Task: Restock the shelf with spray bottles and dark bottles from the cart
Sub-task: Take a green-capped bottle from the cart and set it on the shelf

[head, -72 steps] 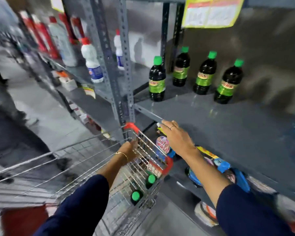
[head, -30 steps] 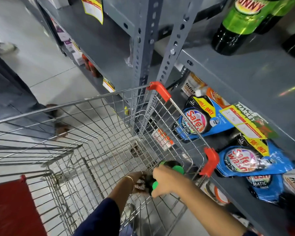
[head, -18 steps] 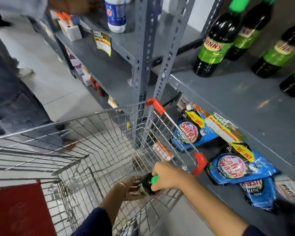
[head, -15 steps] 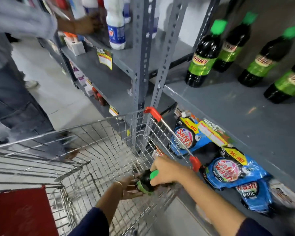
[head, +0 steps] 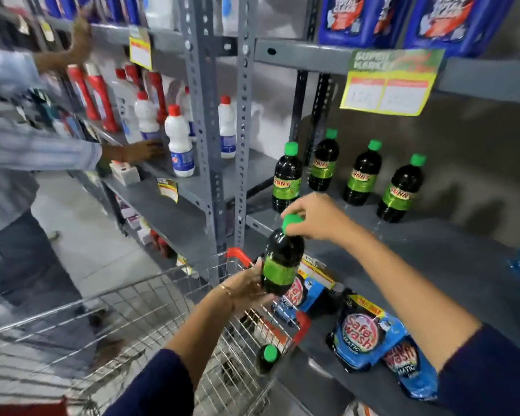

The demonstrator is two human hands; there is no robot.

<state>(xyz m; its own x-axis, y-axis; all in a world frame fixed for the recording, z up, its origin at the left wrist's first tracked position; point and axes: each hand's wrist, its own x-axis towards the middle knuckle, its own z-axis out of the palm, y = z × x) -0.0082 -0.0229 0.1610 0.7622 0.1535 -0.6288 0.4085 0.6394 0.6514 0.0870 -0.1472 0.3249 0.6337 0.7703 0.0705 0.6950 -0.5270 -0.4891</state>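
r hand point(head: 315, 217) grips green cap, l hand point(head: 246, 291) cups base of dark bottle point(head: 281, 262), upright above cart point(head: 150, 298), near shelf point(head: 433, 253).

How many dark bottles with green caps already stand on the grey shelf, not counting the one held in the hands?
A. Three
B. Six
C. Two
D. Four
D: four dark bottles stand upright on the shelf, while a fifth bottle is held by the left hand and right hand above the cart.
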